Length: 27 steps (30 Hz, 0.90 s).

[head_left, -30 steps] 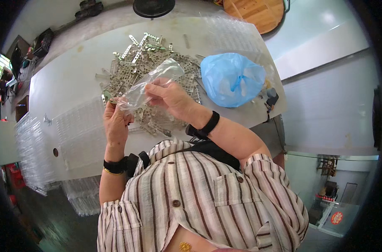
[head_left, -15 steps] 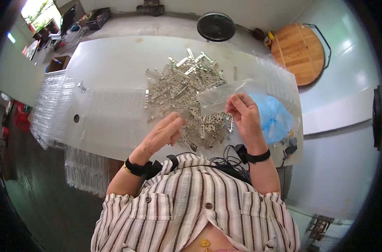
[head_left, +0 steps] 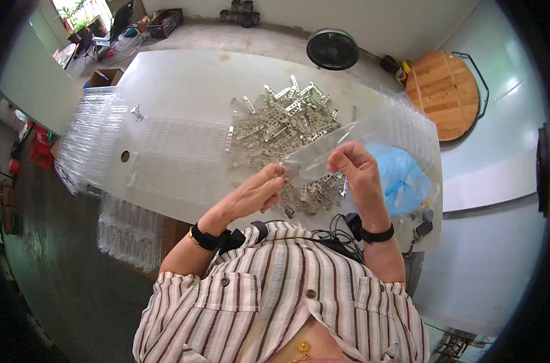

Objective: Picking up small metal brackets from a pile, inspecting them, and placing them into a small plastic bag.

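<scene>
A clear plastic bag (head_left: pixel 320 148) is stretched between my two hands, above a heap of perforated metal strips (head_left: pixel 275 124). My left hand (head_left: pixel 250 192) is closed at the bag's left end, its thumb and fingertips pinched together; whether a metal piece is also between them I cannot make out. My right hand (head_left: pixel 361 172) has curled fingers pinching the bag's near right edge. Through the clear film some of the strips show. More strips lie in front of the bag, between my hands.
A blue plastic bag (head_left: pixel 402 181) lies right of my right hand. Stacks of clear plastic packs stand at the table's left edge (head_left: pixel 93 139) and right side (head_left: pixel 402 124). Clear trays (head_left: pixel 178 157) lie left of the heap. Black cables (head_left: pixel 329 230) run along the near edge. A black fan (head_left: pixel 332 48) stands beyond.
My left hand has moved up to the bag's left end and now pinches there. The bag has tilted, its left end lower. The whole view has shifted slightly.
</scene>
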Each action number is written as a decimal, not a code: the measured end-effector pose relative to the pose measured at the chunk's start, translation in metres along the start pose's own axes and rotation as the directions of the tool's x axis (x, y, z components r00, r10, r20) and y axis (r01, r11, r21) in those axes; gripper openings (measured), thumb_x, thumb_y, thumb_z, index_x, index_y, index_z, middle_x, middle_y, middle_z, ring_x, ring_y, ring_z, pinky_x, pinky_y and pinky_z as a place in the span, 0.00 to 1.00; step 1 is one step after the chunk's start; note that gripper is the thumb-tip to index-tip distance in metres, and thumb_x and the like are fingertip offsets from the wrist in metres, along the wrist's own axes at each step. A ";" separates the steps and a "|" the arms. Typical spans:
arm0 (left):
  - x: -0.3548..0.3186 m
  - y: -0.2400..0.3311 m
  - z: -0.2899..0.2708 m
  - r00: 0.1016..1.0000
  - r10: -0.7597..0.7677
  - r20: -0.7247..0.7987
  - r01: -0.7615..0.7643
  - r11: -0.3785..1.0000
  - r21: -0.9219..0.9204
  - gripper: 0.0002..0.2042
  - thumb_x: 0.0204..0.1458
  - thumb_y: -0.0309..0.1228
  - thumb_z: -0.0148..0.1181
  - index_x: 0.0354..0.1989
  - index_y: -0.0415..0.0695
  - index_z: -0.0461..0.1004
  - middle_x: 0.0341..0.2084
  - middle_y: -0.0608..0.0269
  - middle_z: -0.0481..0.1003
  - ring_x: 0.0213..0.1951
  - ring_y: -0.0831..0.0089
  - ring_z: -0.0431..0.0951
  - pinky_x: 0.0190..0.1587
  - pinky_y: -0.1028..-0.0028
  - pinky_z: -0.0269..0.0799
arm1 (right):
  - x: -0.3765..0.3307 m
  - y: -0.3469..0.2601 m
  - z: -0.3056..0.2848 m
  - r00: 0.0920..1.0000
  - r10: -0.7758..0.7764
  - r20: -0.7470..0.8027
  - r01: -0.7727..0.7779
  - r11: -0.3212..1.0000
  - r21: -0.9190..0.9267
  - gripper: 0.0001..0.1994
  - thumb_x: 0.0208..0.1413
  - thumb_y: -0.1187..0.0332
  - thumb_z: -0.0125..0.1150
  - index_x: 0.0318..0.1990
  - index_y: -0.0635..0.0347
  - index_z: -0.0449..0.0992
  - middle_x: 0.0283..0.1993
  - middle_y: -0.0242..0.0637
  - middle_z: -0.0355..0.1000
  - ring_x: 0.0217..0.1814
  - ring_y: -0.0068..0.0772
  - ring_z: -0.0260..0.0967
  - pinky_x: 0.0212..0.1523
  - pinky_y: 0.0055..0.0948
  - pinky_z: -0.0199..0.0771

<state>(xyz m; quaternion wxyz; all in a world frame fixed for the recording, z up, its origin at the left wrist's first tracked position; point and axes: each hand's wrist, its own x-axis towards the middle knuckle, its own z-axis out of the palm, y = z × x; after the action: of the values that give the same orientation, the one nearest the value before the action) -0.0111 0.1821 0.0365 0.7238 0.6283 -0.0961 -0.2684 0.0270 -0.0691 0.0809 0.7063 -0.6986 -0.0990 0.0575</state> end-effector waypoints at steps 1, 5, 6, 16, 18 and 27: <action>0.001 0.000 -0.001 1.000 0.004 -0.003 -0.004 1.000 0.005 0.19 0.66 0.38 0.45 0.60 0.40 0.59 0.21 0.73 0.61 0.21 0.83 0.60 0.22 0.79 0.58 | 0.001 -0.001 0.001 1.000 0.009 0.011 -0.008 0.999 -0.039 0.06 0.62 0.68 0.60 0.36 0.60 0.75 0.30 0.26 0.73 0.34 0.17 0.68 0.37 0.19 0.70; 0.001 0.004 0.002 1.000 -0.025 0.006 0.025 0.999 0.038 0.23 0.59 0.32 0.46 0.62 0.39 0.56 0.21 0.69 0.64 0.22 0.80 0.64 0.24 0.78 0.62 | -0.003 -0.002 0.006 0.997 -0.004 0.076 0.009 0.998 -0.064 0.06 0.62 0.69 0.59 0.36 0.60 0.75 0.30 0.26 0.72 0.34 0.16 0.68 0.37 0.19 0.70; 0.003 0.006 0.003 0.999 -0.031 0.011 0.030 0.997 0.068 0.26 0.56 0.31 0.45 0.63 0.38 0.53 0.22 0.67 0.65 0.22 0.78 0.66 0.25 0.77 0.64 | -0.005 0.000 0.004 0.994 0.017 0.106 -0.008 0.996 -0.090 0.05 0.62 0.69 0.59 0.36 0.60 0.75 0.31 0.26 0.72 0.34 0.16 0.68 0.37 0.19 0.70; 0.010 -0.009 0.008 0.993 -0.081 -0.088 0.085 0.995 0.049 0.25 0.61 0.46 0.42 0.62 0.45 0.55 0.19 0.70 0.65 0.18 0.81 0.64 0.21 0.79 0.58 | -0.014 0.016 0.001 0.971 0.086 0.223 -0.059 0.990 -0.125 0.07 0.63 0.68 0.59 0.37 0.62 0.75 0.30 0.27 0.71 0.33 0.17 0.66 0.35 0.19 0.69; 0.006 -0.012 0.009 0.994 -0.037 -0.099 0.045 0.996 0.080 0.23 0.62 0.46 0.40 0.61 0.45 0.56 0.19 0.70 0.65 0.18 0.81 0.64 0.21 0.78 0.58 | -0.015 0.021 0.004 0.968 0.078 0.240 -0.056 0.993 -0.100 0.07 0.63 0.67 0.59 0.37 0.63 0.75 0.30 0.27 0.71 0.33 0.17 0.66 0.35 0.19 0.68; 0.015 -0.023 0.011 1.000 0.003 0.019 -0.005 0.995 0.104 0.15 0.64 0.41 0.40 0.43 0.43 0.68 0.22 0.70 0.63 0.23 0.79 0.64 0.25 0.77 0.61 | -0.003 0.038 0.005 0.929 0.194 0.316 -0.169 0.980 -0.104 0.09 0.62 0.65 0.60 0.39 0.63 0.75 0.32 0.28 0.71 0.35 0.19 0.68 0.39 0.21 0.70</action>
<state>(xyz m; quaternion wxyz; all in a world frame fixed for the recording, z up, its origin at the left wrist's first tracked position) -0.0101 0.1640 0.0131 0.6897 0.6625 -0.1180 -0.2673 0.0250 -0.0642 0.0426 0.6453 -0.7117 -0.1509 0.2329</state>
